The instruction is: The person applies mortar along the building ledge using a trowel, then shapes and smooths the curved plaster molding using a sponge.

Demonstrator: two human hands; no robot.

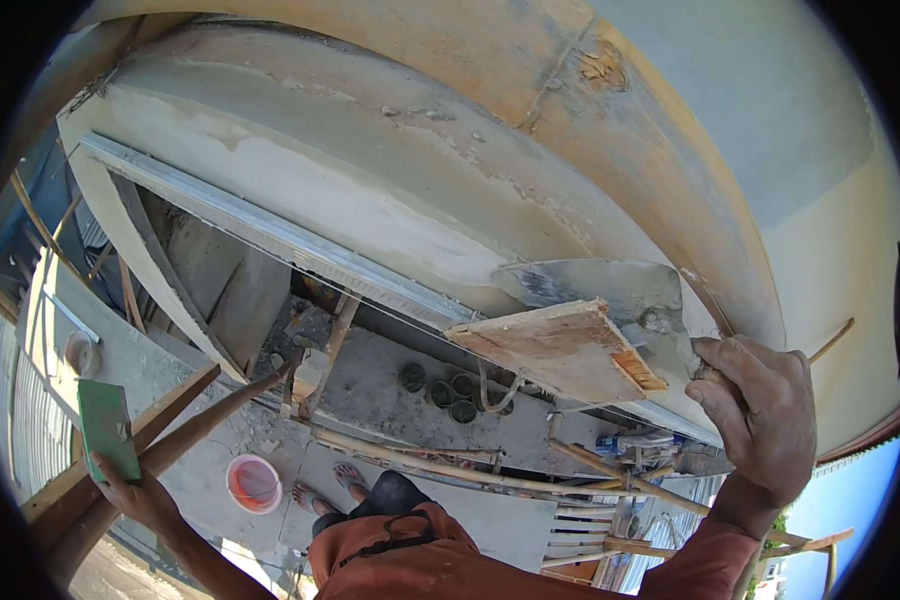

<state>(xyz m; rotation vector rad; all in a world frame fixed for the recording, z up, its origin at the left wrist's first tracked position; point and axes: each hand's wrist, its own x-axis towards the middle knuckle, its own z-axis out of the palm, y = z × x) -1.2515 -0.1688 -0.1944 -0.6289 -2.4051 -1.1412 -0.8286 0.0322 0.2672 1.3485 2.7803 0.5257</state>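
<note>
My right hand [755, 405] is closed round the handle of a metal trowel [610, 285], its broad blade against the curved plastered surface [370, 190]. Just below the blade is a wooden board [560, 350] with a chipped, orange-brown edge; what holds it up is not clear. At the lower left my left hand [135, 495] grips the lower end of a green rectangular block [108, 430], close to wooden poles.
A pink-rimmed bucket [254, 484] stands on the floor beside my feet. Several dark round pots [462, 386] sit below the ledge. Wooden poles [180, 410] cross at the left, and a metal strip [270, 235] runs along the wall opening.
</note>
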